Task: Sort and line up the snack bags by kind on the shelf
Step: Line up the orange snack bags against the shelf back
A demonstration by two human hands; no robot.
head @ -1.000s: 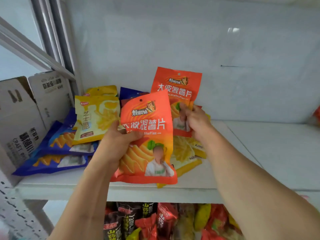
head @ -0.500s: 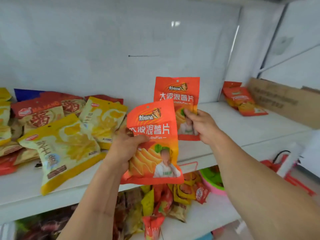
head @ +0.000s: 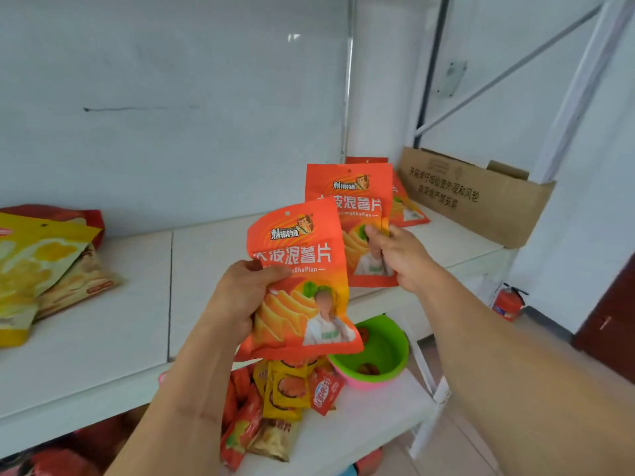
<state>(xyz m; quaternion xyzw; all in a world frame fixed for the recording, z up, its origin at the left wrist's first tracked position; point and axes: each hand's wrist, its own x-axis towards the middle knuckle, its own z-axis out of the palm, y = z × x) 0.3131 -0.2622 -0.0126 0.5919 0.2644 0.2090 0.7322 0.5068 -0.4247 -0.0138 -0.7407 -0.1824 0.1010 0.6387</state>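
Above the shelf edge: two orange chip bags held up, one per hand, over the white shelf (head: 130,324).

Left grip: left hand (head: 240,297) closed around the near orange bag (head: 302,269), thumb across the front at mid-height, fingers behind; bag upright, tilted slightly.

Right grip: right hand (head: 400,255) pinched shut on the far orange bag (head: 350,201) at its right edge, low on the panel; bag hangs upright, partly behind the near one.

Position of bags: both clear of the shelf, the far bag beyond and to the right of the left grip.

Matching stack: orange bags of the same print (head: 407,209) lie flat on the shelf just beyond the right grip, beside the cardboard box (head: 481,201).

Other kinds: yellow bags (head: 37,255) heaped on the shelf well to the left of the left grip.

Handling, judged: light, thin film, air-cushioned; contents likely brittle, so squeeze little.

Surface, judged: glossy film, probably slippery; a flat pinch may slide.

Hold point, judged: the flat sealed margins at top or side give the firmest purchase without crushing chips.

Stiffness, judged: pouch flexes and sags from a one-edge hold; support the lower seam when setting it down.

Risk, judged: a bag stood on its base seam may tip; laying it flat on the stack is steadier.
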